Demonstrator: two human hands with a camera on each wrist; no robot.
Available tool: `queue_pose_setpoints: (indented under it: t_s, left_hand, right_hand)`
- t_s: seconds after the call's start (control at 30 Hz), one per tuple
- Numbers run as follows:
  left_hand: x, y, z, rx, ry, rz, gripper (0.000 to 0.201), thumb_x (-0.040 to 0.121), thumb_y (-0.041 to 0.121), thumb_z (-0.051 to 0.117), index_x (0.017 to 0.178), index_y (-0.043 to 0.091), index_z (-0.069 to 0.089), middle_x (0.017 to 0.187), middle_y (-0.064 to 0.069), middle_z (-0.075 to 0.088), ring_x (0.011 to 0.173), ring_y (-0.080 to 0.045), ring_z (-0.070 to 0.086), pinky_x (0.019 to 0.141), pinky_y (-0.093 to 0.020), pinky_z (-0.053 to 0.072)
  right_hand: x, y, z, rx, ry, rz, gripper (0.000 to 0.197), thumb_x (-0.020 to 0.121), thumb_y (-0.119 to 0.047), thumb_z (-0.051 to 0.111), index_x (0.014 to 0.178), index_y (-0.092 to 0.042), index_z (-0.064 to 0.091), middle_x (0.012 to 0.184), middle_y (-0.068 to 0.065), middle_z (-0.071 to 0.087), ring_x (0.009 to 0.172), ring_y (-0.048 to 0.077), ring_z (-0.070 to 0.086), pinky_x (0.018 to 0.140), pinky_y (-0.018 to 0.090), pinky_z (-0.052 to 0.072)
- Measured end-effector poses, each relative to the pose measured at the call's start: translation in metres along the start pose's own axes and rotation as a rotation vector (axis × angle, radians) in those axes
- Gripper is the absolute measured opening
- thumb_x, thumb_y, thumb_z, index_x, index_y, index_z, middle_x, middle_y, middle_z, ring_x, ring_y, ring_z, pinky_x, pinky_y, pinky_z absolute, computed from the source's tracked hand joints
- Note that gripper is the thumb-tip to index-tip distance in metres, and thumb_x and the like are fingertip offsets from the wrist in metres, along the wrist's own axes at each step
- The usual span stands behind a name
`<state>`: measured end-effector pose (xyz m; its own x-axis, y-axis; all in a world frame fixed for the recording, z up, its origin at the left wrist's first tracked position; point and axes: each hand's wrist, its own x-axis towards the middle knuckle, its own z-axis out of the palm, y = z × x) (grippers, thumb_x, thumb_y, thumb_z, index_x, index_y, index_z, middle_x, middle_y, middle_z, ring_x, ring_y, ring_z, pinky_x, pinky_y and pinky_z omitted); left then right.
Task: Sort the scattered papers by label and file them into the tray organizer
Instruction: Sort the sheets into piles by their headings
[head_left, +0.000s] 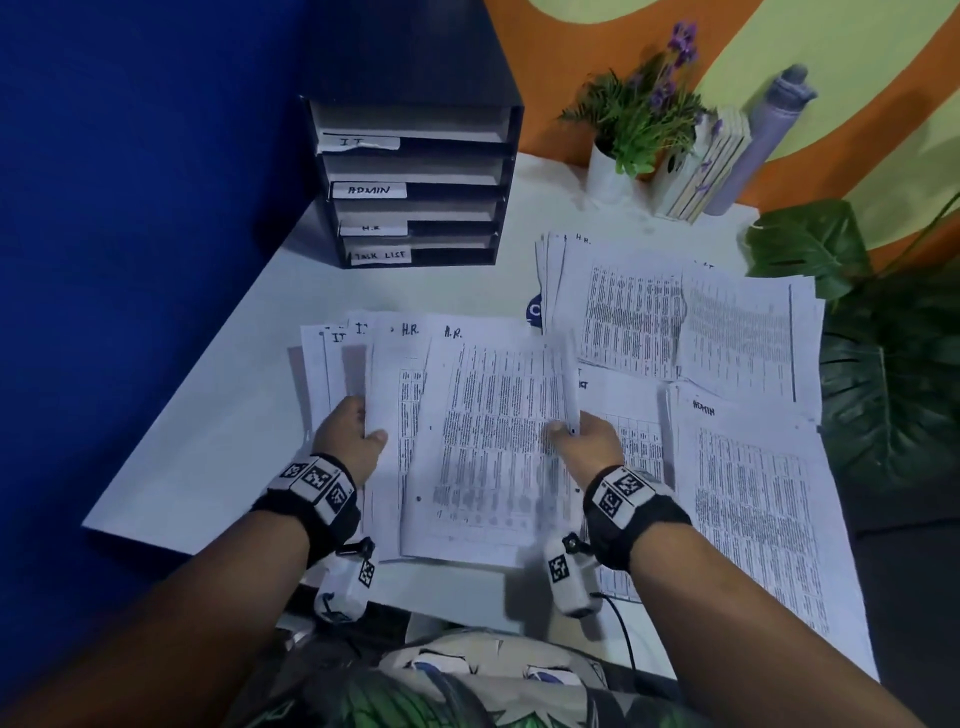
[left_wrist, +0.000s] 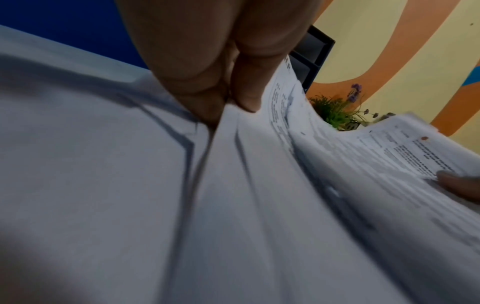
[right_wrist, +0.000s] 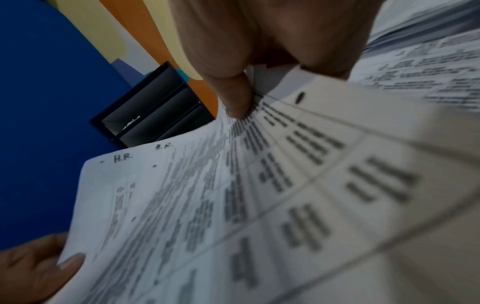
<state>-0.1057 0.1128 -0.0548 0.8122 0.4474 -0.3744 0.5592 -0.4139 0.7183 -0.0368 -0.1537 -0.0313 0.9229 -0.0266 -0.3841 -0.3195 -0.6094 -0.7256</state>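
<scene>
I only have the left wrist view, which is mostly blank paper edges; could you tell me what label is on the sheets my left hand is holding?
Observer: The head view shows the left hand gripping sheets marked H.R., with IT sheets fanned behind.
Operator: Thank you. What is the right hand doing?
Observer: The right hand pinches the right edge of the top H.R. sheet.
Operator: Where does H.R. go?
Observer: In the tray organizer, third slot down, labelled H.R..
</scene>
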Motion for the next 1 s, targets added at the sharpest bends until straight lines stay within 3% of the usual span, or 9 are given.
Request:
queue_pose_setpoints:
  t_s: [0.1, 0.27, 0.43, 0.6, 0.7, 0.8, 0.9, 0.97, 1.0]
  left_hand:
    - [-0.003, 0.001, -0.001, -0.075, 0.006, 0.004, 0.034, 0.087, 0.009, 0.065, 0.119, 0.009, 0.054, 0.108, -0.004, 0.062, 0.092, -0.021, 0.060, 0.084, -0.028, 0.045]
    - [-0.008, 0.010, 0.002, -0.183, -0.002, 0.041, 0.024, 0.082, 0.017, 0.074, 0.100, 0.017, 0.057, 0.090, 0.005, 0.065, 0.082, -0.016, 0.063, 0.073, -0.024, 0.049]
    - [-0.003, 0.011, 0.001, -0.127, 0.048, 0.018, 0.014, 0.091, 0.019, 0.063, 0.102, 0.011, 0.061, 0.095, -0.003, 0.065, 0.087, -0.022, 0.061, 0.079, -0.028, 0.046]
    - [0.002, 0.007, -0.003, -0.063, 0.060, -0.020, 0.011, 0.089, 0.020, 0.064, 0.096, 0.015, 0.058, 0.094, -0.002, 0.064, 0.088, -0.024, 0.061, 0.082, -0.030, 0.048]
    - [0.004, 0.009, -0.005, -0.050, 0.068, -0.022, 0.012, 0.089, 0.018, 0.063, 0.099, 0.012, 0.059, 0.091, -0.003, 0.063, 0.087, -0.024, 0.060, 0.082, -0.030, 0.048]
    - [0.002, 0.015, -0.002, -0.076, 0.044, -0.003, 0.011, 0.090, 0.013, 0.059, 0.101, 0.010, 0.059, 0.092, -0.006, 0.064, 0.089, -0.027, 0.061, 0.080, -0.030, 0.047]
    - [0.000, 0.024, 0.006, -0.083, -0.053, 0.049, 0.018, 0.094, 0.009, 0.052, 0.110, 0.009, 0.060, 0.097, -0.006, 0.065, 0.089, -0.028, 0.060, 0.075, -0.026, 0.043]
    - [0.003, 0.024, 0.011, 0.001, -0.052, 0.078, 0.021, 0.094, 0.015, 0.052, 0.113, 0.013, 0.062, 0.101, -0.005, 0.064, 0.090, -0.023, 0.059, 0.079, -0.026, 0.044]
    - [0.007, 0.021, 0.012, 0.088, -0.016, 0.078, 0.024, 0.092, 0.020, 0.055, 0.115, 0.016, 0.063, 0.111, -0.004, 0.063, 0.098, -0.022, 0.058, 0.087, -0.029, 0.045]
  right_hand:
    - [0.003, -0.001, -0.005, 0.020, 0.025, 0.008, 0.023, 0.097, -0.024, 0.052, 0.101, -0.003, 0.062, 0.077, 0.007, 0.058, 0.063, 0.018, 0.052, 0.057, 0.026, 0.044]
    - [0.006, -0.006, -0.004, 0.117, 0.002, 0.009, 0.020, 0.094, -0.026, 0.057, 0.108, -0.011, 0.059, 0.097, 0.004, 0.065, 0.088, 0.021, 0.061, 0.082, 0.034, 0.049]
    - [0.013, -0.001, -0.007, 0.096, 0.073, 0.063, 0.016, 0.092, -0.024, 0.060, 0.086, -0.009, 0.060, 0.069, 0.005, 0.056, 0.059, 0.017, 0.050, 0.058, 0.028, 0.045]
    - [0.022, 0.001, -0.015, 0.101, 0.137, 0.138, 0.013, 0.091, -0.020, 0.061, 0.091, -0.006, 0.061, 0.070, 0.004, 0.055, 0.066, 0.021, 0.053, 0.063, 0.028, 0.046]
    - [0.023, 0.002, -0.021, 0.149, 0.133, 0.124, 0.009, 0.092, -0.017, 0.061, 0.095, -0.008, 0.058, 0.081, 0.004, 0.057, 0.071, 0.019, 0.054, 0.056, 0.022, 0.042]
    - [0.022, 0.002, -0.021, 0.219, 0.073, 0.090, 0.012, 0.089, -0.009, 0.064, 0.098, -0.012, 0.057, 0.090, 0.003, 0.062, 0.080, 0.019, 0.060, 0.066, 0.026, 0.049]
    - [0.021, -0.005, -0.017, 0.280, -0.007, 0.067, 0.040, 0.086, -0.002, 0.064, 0.120, -0.019, 0.052, 0.106, 0.001, 0.064, 0.095, 0.019, 0.063, 0.084, 0.034, 0.051]
    - [0.022, -0.007, -0.017, 0.208, -0.004, 0.037, 0.039, 0.088, -0.003, 0.063, 0.123, -0.016, 0.054, 0.109, 0.000, 0.064, 0.098, 0.018, 0.062, 0.083, 0.030, 0.047]
    - [0.022, -0.008, -0.018, 0.165, 0.009, 0.027, 0.033, 0.088, -0.003, 0.062, 0.119, -0.013, 0.057, 0.107, 0.002, 0.065, 0.097, 0.019, 0.062, 0.080, 0.029, 0.046]
